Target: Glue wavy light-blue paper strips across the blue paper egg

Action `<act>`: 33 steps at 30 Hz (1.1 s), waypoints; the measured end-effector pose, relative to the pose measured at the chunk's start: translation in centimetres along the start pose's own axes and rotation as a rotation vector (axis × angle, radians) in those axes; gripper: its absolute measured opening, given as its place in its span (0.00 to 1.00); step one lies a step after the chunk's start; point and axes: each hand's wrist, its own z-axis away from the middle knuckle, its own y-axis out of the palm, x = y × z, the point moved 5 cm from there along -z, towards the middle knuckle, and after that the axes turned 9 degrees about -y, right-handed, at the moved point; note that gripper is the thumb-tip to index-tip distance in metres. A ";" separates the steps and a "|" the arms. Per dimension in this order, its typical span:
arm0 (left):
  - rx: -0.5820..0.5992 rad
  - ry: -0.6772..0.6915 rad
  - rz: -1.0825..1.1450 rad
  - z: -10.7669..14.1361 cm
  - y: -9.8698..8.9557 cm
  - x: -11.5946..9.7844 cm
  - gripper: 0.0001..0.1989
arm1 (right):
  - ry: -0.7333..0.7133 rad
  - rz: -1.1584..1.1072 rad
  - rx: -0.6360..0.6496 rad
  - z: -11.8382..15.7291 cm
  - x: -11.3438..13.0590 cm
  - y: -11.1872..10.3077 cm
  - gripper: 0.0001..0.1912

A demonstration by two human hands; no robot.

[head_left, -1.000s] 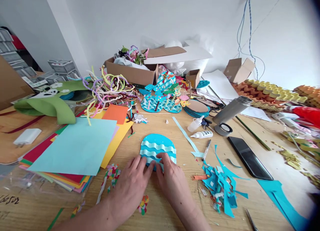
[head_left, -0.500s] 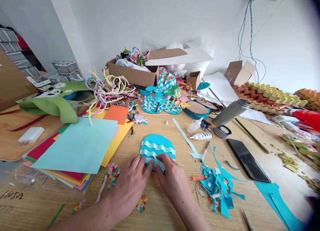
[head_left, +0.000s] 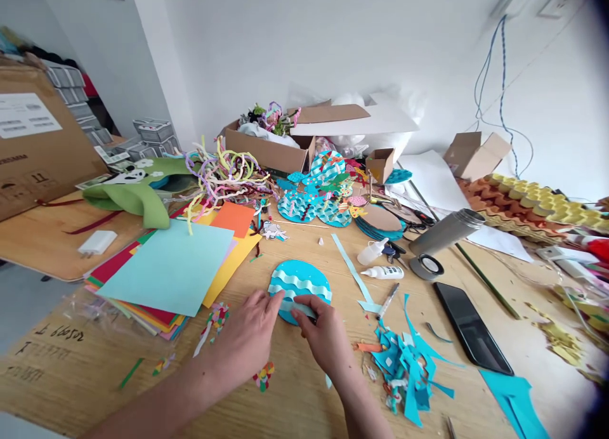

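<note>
A bright blue paper disc [head_left: 308, 271] lies on the table with wavy pale blue strips [head_left: 297, 282] across it. My left hand [head_left: 250, 331] holds down its lower left edge, fingers together and thumb near the end of a strip. A lower pale strip [head_left: 301, 307] crosses the disc near its bottom. My right hand [head_left: 326, 331] is closed in a pinch on that strip near its right end. The fingers hide part of the disc's lower edge. Colourful paper dots [head_left: 264, 375] are scattered below my left hand.
Left is a stack of coloured paper [head_left: 166, 261]. To the right lie glue bottles [head_left: 383, 272], a pen [head_left: 389, 301], blue scraps [head_left: 409, 363] and a phone [head_left: 471, 325]. Pipe cleaners [head_left: 228, 172], a cardboard box [head_left: 266, 148] and a metal flask [head_left: 445, 231] stand farther back.
The view has turned slightly left. My left thumb has moved up and away from the right one, and my right fingers now pinch the lower strip nearer its right end.
</note>
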 end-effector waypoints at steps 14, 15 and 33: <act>-0.221 -0.168 0.139 -0.1 1.2 -0.4 0.12 | 0.122 -0.407 0.021 -0.6 -1.4 1.0 0.26; -0.231 -0.167 0.132 -0.2 1.2 -0.4 0.11 | 0.085 -0.333 0.009 -0.5 -1.3 0.9 0.24; -0.209 -0.081 0.111 0.6 1.3 -1.0 0.26 | -0.285 0.321 -0.010 0.6 0.0 -0.1 0.10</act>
